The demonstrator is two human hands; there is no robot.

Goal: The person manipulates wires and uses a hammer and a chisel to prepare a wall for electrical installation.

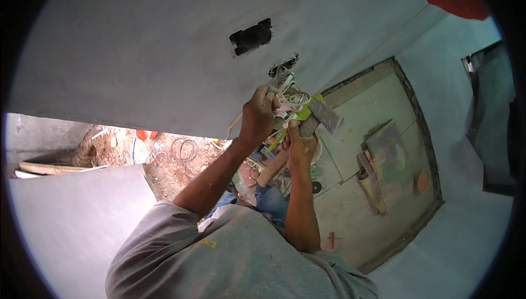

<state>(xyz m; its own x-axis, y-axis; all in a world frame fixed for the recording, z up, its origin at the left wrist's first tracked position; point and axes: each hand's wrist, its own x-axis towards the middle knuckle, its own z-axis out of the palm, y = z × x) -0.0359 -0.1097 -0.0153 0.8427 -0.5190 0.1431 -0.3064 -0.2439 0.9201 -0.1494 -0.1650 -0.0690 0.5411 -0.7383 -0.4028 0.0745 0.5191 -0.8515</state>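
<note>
A tangled bundle of white electrical wires (296,97) hangs out of the lower hole (284,67) in the grey wall. My left hand (257,115) is closed on the bundle's left side, its fingers pinching the white wires close to the wall. Below and to the right, my right hand (300,148) grips the bundle's lower part with the thumb up. Yellow-green strands (277,141) show beside its fingers. Behind the right hand appears a hammer (327,115) with a blocky grey head and a thick handle; whether the hand touches it cannot be told.
Above the wires is a dark rectangular wall box (252,37). On the tiled floor (350,159) at right lie a stained board (386,148), a wooden tool (372,183) and an orange round container (422,180). Clutter lies below my hands. Rubble (164,159) covers the ground at left.
</note>
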